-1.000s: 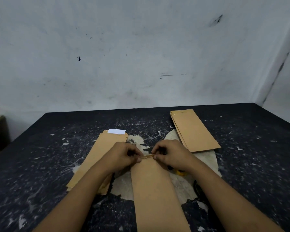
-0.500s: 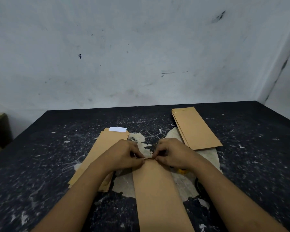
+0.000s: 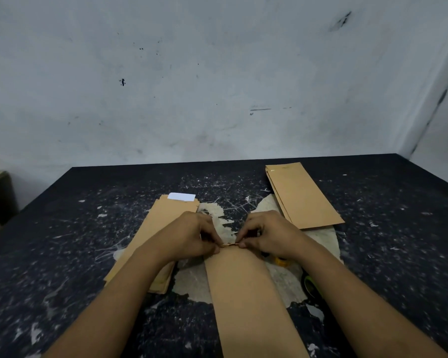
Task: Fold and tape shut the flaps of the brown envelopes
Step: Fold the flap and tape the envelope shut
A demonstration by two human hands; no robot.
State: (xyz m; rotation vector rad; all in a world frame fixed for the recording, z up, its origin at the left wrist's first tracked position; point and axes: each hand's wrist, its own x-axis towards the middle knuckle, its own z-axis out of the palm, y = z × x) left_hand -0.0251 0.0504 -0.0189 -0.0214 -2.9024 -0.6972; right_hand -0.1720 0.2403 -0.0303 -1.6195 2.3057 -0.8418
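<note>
Both hands at the far end of one long brown envelope (image 3: 248,301), lying lengthwise toward the body on the black, paint-flecked table (image 3: 62,254). Left hand (image 3: 189,236) with thumb and fingers closed on the left of the flap edge (image 3: 229,244); right hand (image 3: 269,233) pinching the same edge from the right, fingertips nearly meeting at the middle. Flap seen only as a thin folded strip between the two pinches.

Compared with a second ago: fingertips drawn closer together along the edge, the strip of flap showing between them shorter, and the hands set slightly higher in view. Envelope otherwise in the same place, still over the pale torn patch (image 3: 197,285) on the tabletop.

Unchanged: stack of envelopes (image 3: 163,218) under the left forearm, a small white slip (image 3: 181,196) at its far end; second stack (image 3: 300,195) well apart on the right, near the table's back. Yellow roll of tape (image 3: 279,261) just beside the right wrist, mostly hidden. Dark round object (image 3: 311,286) with a green rim beneath the right forearm, too hidden to identify.
</note>
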